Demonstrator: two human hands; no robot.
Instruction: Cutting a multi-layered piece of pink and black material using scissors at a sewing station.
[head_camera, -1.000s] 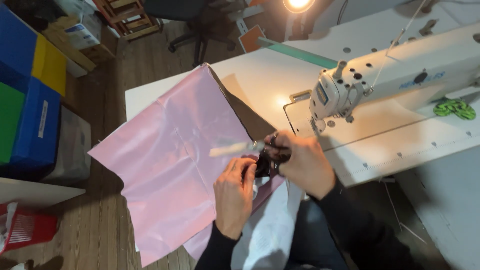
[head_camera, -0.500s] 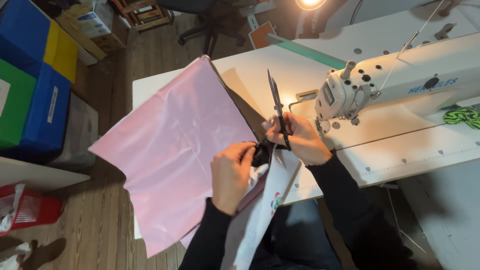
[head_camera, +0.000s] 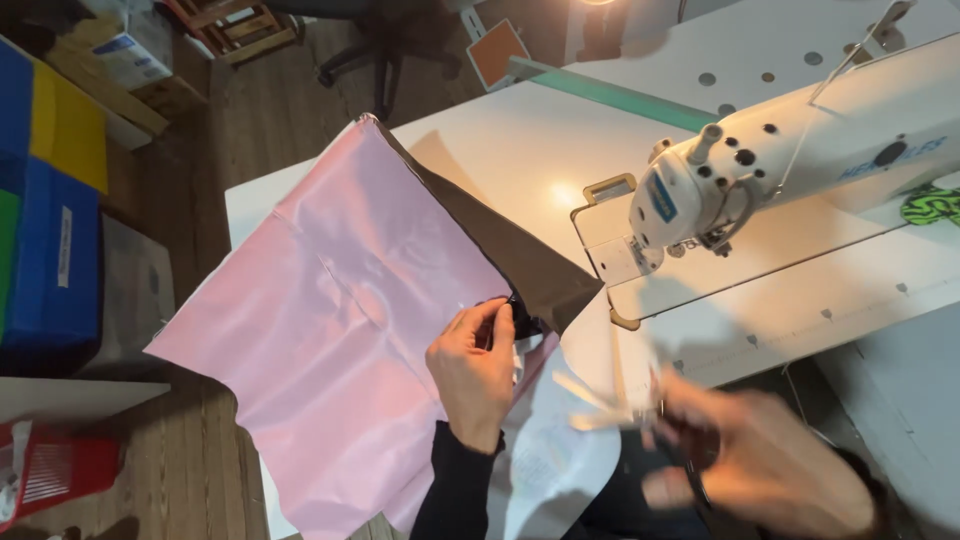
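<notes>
Between left hand (head_camera: 478, 372) fingers (head_camera: 487, 322) sits pinched pink fabric (head_camera: 340, 330); blurred right hand (head_camera: 765, 465) grips scissors (head_camera: 615, 405).

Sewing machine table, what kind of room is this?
Probably a sewing workshop. A white sewing machine sits on the table, the left hand pinches pink fabric, and coloured storage bins stand nearby.

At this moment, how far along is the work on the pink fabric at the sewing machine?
Done: nothing stitched that I can see. In hand: the left hand pinches the dark edge of the pink fabric, while the blurred right hand holds scissors away from it. Left: the fabric is not under the sewing machine needle.
</notes>
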